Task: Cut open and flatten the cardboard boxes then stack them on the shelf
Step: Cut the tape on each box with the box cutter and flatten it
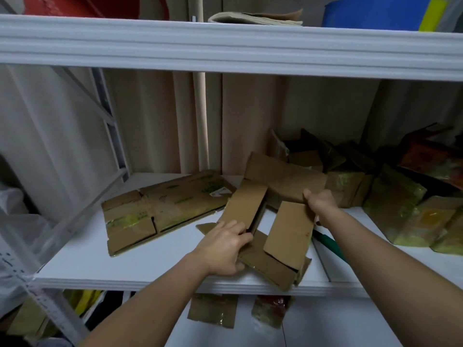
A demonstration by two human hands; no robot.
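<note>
A cut-open brown cardboard box [288,229] lies spread on the white shelf [82,259], its flaps sticking up unevenly. My left hand [225,249] grips its near left edge, fingers curled over a flap. My right hand [319,200] grips the far right part of the same box, thumb on top. A flattened box [162,209] with yellow-green tape lies flat to the left, apart from both hands.
Several unflattened taped boxes [390,196] crowd the shelf's right and back. A green-handled tool [330,244] lies under my right forearm. The upper shelf beam [225,46] runs overhead. More cardboard [213,309] sits on the shelf below.
</note>
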